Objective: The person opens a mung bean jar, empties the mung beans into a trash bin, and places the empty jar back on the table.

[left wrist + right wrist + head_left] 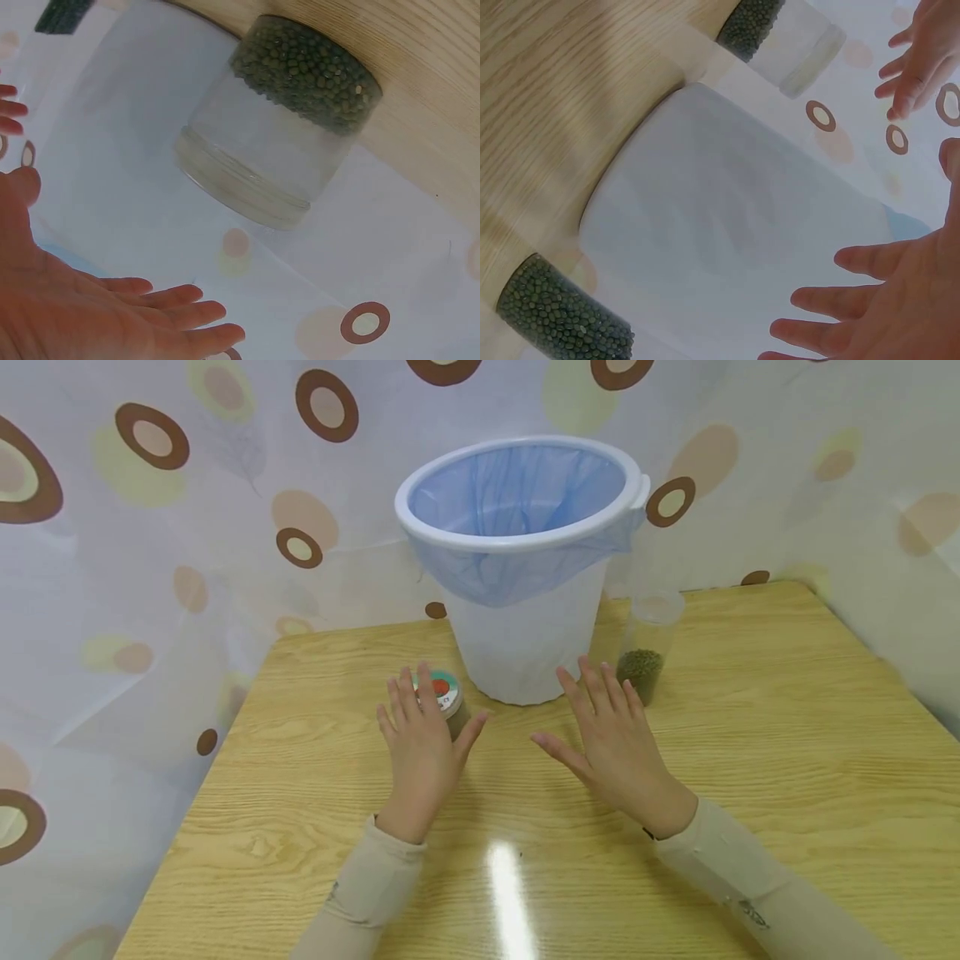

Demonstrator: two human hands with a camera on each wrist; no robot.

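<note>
My left hand point(422, 760) is held with its fingers spread, partly covering a lidded jar point(455, 714) in the head view. In the left wrist view that clear jar point(300, 82) holds green beans at its bottom, apart from the hand. My right hand point(618, 752), fingers spread too, holds nothing. Just beyond its fingertips stands a clear, taller container point(647, 664) with green beans in its lower part. Between the two containers, further back, is a white bin point(528, 635) lined with a blue bag point(517, 572). Neither hand grips anything.
Everything stands on a wooden table point(300, 777), whose back edge meets a wall covering point(247, 552) with oval patterns. The bin rises well above both containers. A bright light reflection lies on the tabletop in front of the hands.
</note>
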